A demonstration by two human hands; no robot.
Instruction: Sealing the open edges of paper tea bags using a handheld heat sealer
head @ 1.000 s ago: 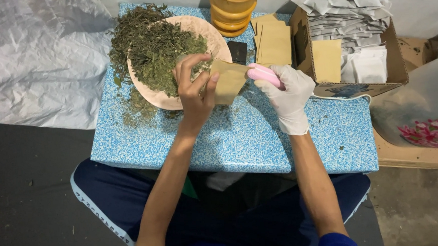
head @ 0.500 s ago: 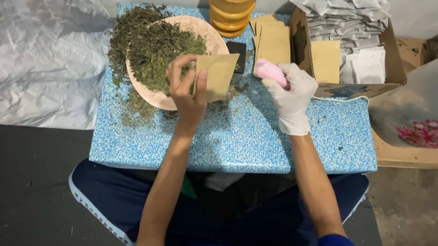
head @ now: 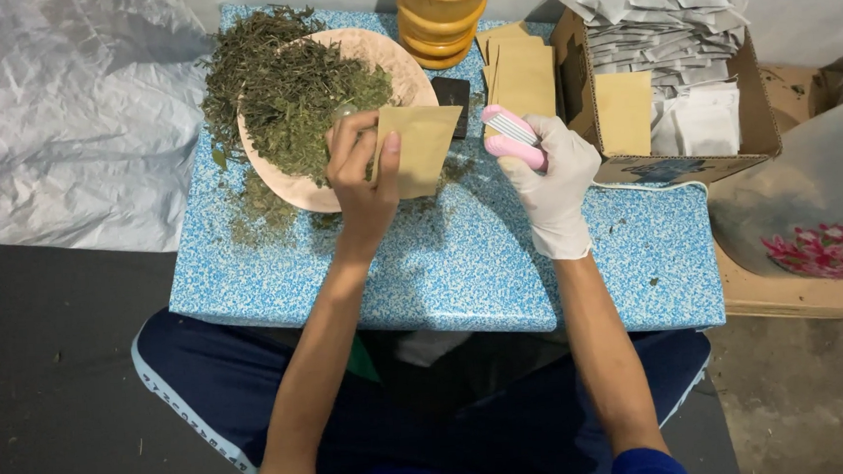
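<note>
My bare left hand (head: 362, 173) pinches a small brown paper pouch (head: 421, 147) and holds it just above the blue speckled table (head: 461, 264), beside a pink plate (head: 383, 56) heaped with dried green leaves (head: 289, 90). My right hand (head: 548, 177), in a white glove, grips a small pink handheld device with a pale striped face (head: 509, 136). The device is a short way to the right of the pouch and does not touch it.
A stack of brown pouches (head: 521, 73) lies behind the hands, next to a small black object (head: 451, 93) and a wooden container (head: 439, 20). A cardboard box (head: 697, 165) at right holds white and brown packets. Loose leaves litter the table's left side.
My left hand drew the pouch away from the pink device and turned it upright. My right hand pulled back to the right and the device's striped face now shows.
</note>
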